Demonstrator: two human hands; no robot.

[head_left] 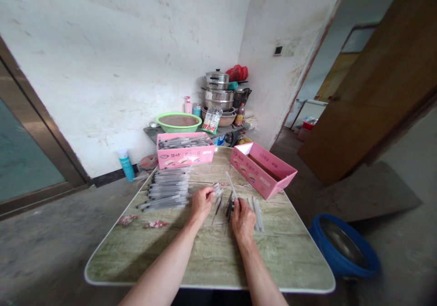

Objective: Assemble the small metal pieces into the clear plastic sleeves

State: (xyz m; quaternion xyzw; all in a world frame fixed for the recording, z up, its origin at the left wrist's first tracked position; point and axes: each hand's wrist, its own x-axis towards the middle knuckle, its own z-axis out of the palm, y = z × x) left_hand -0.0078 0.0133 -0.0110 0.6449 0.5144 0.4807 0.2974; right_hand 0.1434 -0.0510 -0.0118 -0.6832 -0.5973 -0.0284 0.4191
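My right hand (243, 218) is closed on a clear pen barrel (231, 183), which points up and away from me. My left hand (202, 203) has its fingers pinched together; whatever is between them is too small to make out. Just beyond its fingertips lie small clear pieces (218, 188), perhaps pen caps. Thin dark refills (217, 207) are on the table between my hands, and dark small parts (229, 207) sit beside my right fingers. Several clear barrels (258, 215) lie right of that hand. A stack of pens (169, 190) with dark ends lies to the left.
A pink box (186, 157) full of pens stands at the table's (164, 256) back left, another open pink box (261, 169) at back right. Behind are a green basin (178, 128), stacked pots (218, 97) and a bottle (240, 114). A blue tub (344, 247) stands on the floor at right.
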